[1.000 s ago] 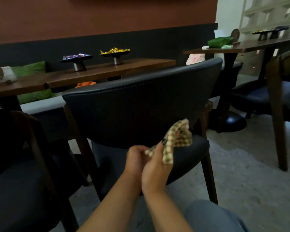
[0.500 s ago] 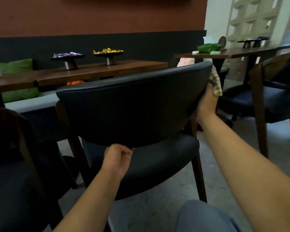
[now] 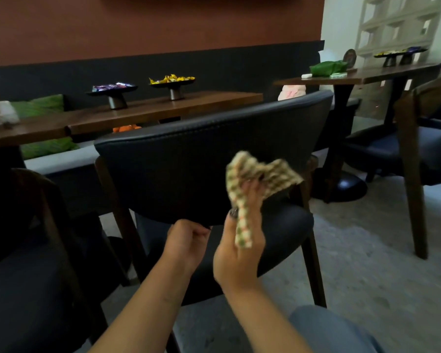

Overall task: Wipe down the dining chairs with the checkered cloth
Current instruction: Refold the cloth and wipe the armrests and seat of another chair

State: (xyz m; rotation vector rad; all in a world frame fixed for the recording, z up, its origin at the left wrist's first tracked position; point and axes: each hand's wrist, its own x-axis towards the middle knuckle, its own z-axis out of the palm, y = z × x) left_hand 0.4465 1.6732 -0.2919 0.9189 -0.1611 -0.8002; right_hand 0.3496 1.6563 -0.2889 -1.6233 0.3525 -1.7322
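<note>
A dark padded dining chair [image 3: 189, 159] with wooden legs stands in front of me, its curved backrest facing me. My right hand [image 3: 236, 253] holds the beige checkered cloth [image 3: 255, 179] bunched between thumb and fingers, raised just in front of the backrest's lower right part. My left hand [image 3: 186, 242] grips the bottom edge of the backrest near its middle, fingers curled under it.
Another dark chair [image 3: 23, 276] sits close at the left, and a third [image 3: 423, 149] at the right. A long wooden table [image 3: 143, 114] with two stands of sweets lies behind the chair; a pedestal table [image 3: 341, 80] stands at the right. My knee [image 3: 336, 329] shows bottom right.
My right hand has come back from the backrest's right edge to its lower middle, carrying the cloth. My left hand has stayed on the backrest's bottom edge.
</note>
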